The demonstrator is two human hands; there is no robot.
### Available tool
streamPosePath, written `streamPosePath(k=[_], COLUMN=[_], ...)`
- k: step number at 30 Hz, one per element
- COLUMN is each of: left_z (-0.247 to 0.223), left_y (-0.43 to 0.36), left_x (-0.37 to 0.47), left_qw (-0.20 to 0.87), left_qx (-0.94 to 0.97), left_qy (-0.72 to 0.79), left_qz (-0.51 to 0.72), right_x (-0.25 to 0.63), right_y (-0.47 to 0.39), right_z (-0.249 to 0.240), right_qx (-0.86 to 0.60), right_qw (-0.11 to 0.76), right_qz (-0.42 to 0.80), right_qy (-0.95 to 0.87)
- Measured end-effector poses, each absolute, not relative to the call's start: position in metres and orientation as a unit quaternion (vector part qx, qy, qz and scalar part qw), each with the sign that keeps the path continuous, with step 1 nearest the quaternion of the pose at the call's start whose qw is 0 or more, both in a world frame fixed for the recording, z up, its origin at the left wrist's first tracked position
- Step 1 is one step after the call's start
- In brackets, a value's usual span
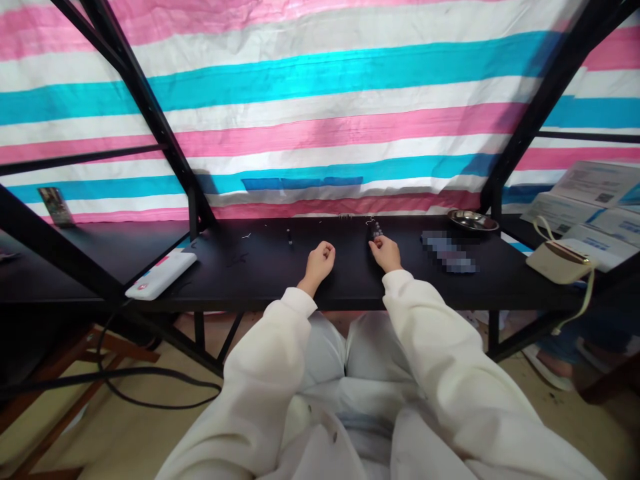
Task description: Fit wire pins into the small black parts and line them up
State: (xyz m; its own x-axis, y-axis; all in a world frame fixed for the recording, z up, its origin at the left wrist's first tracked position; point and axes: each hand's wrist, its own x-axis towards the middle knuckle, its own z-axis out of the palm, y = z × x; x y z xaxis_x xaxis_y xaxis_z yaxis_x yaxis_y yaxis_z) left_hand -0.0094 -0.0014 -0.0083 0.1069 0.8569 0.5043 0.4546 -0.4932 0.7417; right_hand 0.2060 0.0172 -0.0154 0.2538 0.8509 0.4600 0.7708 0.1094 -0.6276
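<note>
My left hand (321, 261) is above the black table, fingers curled and thumb against the index finger in a pinch. Whatever it may hold is too small to make out. To its right, my right hand (387, 253) rests at the table with its fingertips closed at the near end of a short row of small grey beads (377, 229). A thin white thread (370, 219) lies just beyond the beads. Between the left hand and the back edge, a small dark stick-like piece with a pale end (289, 237) lies on the table.
A white case-like object (163, 275) is at the left. On the right are a blurred-out object (450, 253), a round metal dish (473, 221), a cream bag (559, 260) and stacked white boxes (595, 193). Black metal posts frame the black table (260, 280); a striped sheet (325, 80) hangs behind.
</note>
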Motion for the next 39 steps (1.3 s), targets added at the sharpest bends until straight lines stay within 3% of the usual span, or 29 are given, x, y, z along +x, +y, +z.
streamPosePath(k=[27, 32, 39], left_z=[-0.011, -0.01, -0.007], left_y=[0.001, -0.001, -0.004], left_x=[-0.01, -0.01, -0.01], left_qw=[0.197, 0.189, 0.149], left_qx=[0.725, 0.727, 0.729], left_qy=[0.472, 0.474, 0.49], left_qz=[0.462, 0.459, 0.454], right_x=[0.213, 0.212, 0.209], right_y=[0.011, 0.011, 0.003], right_z=[-0.011, -0.015, -0.009], right_qx=[-0.778, -0.772, -0.727], right_qw=[0.314, 0.334, 0.468], right_qz=[0.061, 0.054, 0.03], right_qy=[-0.541, -0.539, -0.502])
